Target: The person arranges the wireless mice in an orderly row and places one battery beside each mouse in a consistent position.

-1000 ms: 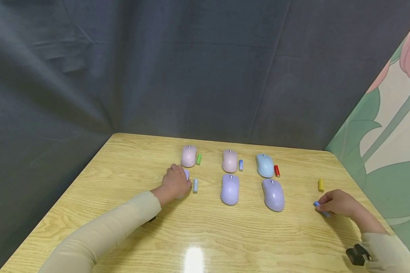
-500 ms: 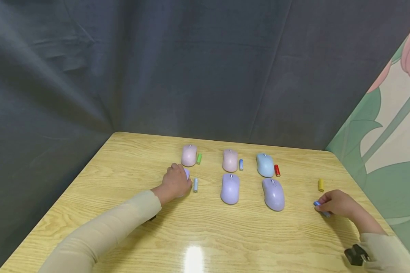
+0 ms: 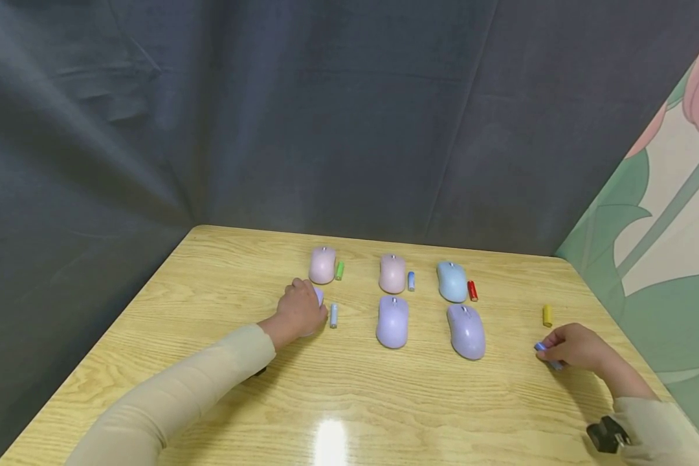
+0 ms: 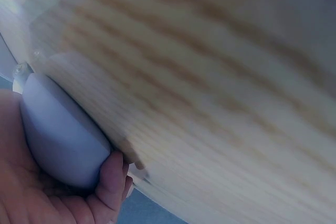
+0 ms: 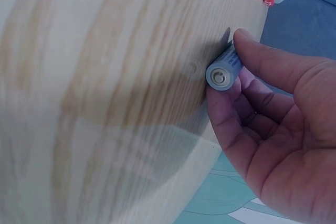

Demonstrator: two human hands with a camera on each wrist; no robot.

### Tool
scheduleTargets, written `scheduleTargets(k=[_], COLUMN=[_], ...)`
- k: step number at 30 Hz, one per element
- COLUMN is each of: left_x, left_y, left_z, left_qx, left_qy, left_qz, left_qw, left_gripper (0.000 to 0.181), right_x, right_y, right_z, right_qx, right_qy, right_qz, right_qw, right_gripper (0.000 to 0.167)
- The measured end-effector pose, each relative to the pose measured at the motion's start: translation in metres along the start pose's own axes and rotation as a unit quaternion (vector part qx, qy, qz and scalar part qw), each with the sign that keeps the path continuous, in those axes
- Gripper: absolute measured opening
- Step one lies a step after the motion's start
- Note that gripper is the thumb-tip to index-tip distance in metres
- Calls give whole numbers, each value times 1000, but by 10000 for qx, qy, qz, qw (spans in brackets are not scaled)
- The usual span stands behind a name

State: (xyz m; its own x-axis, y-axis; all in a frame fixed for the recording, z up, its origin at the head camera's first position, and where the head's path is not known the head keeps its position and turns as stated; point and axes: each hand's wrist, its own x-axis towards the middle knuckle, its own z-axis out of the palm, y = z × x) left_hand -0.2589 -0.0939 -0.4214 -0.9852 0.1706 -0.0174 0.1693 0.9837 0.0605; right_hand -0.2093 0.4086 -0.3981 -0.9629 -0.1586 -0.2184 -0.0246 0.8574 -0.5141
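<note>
My left hand (image 3: 299, 309) grips a pale purple computer mouse (image 4: 63, 129) on the table, mostly covering it in the head view. The left wrist view shows the fingers bent around its sides. Just right of this hand lies a light blue battery (image 3: 334, 316). Over on the right, my right hand (image 3: 576, 348) pinches a blue battery (image 5: 224, 71) between thumb and fingers, low over the tabletop. One end with its metal terminal faces the right wrist camera. A yellow battery (image 3: 547, 315) lies behind that hand.
Two pink mice (image 3: 323, 265), a light blue mouse (image 3: 452, 282) and two purple mice (image 3: 393, 322) sit in two rows. Green (image 3: 340, 270), blue (image 3: 411, 281) and red (image 3: 472, 290) batteries lie beside the back row. A dark curtain (image 3: 349, 129) hangs behind the wooden table (image 3: 384, 408).
</note>
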Motion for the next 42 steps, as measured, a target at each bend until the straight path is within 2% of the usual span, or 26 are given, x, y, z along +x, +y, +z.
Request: scheduleTargets(k=[8,14,20,25,30,34,42], left_x=[2,3,3,4,2,1,1], left_y=[-1,-1,-1,-2,-1,-1,-1], left_z=[3,4,4,5,4,2,1], left_qx=[-50,-51,-149,-203,-197,-158,-167], left_qy=[-16,32,35,45,84,91,129], left_qz=[-31,-29,-61,-70,-22,18,27], left_qw=[10000,10000,9999,9998,9998,9998,9998], left_gripper=[53,54,53,54,53,52,51], right_x=[-1,1,1,1,2,5,12], right_y=[3,6,9,7,8,10,6], right_z=[0,-5,-10,-13,-15,-15,-15], right_qx=[208,499,1088,1642,2428,3141,3991], right_qy=[-105,-186,-335,-439,-691,-922,-1035], right_qz=[-32,261,536,663,569,443,495], right_qw=[9997,9982,9920,9832,9659,9439,9097], right_gripper=[18,22,30,39,37,28,16])
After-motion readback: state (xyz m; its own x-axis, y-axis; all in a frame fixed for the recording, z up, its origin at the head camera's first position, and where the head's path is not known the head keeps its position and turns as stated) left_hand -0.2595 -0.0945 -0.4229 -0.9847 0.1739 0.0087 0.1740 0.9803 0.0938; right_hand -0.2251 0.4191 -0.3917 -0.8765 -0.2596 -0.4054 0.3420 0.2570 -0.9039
